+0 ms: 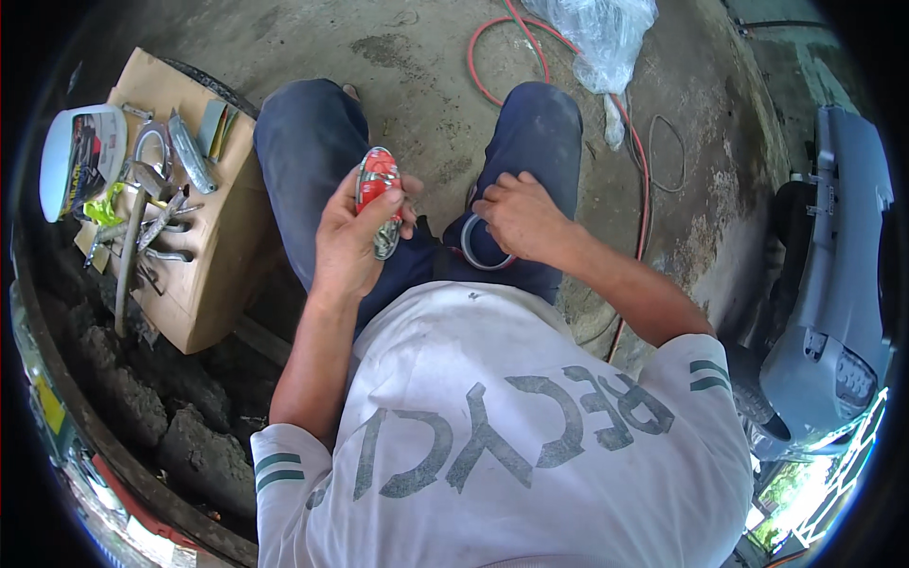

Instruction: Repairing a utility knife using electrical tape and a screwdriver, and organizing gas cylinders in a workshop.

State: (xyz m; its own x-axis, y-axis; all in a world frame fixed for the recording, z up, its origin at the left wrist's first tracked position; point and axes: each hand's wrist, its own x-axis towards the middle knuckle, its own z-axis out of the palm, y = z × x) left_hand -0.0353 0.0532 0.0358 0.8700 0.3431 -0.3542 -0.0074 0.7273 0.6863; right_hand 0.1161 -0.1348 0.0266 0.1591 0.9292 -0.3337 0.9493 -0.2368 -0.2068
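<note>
My left hand is closed round an oval red and silver object, holding it upright above my lap with the thumb across its front. I cannot make out its exact kind. Over my right thigh, my right hand has its fingers curled at the upper rim of a roll of tape, a pale grey ring. The hand covers part of that ring, and the thumb is mostly hidden.
To my left, a cardboard box bears a hammer, wrenches, a utility knife and a white tub. Ahead lie a red hose and clear plastic sheeting. A grey car bumper stands at right.
</note>
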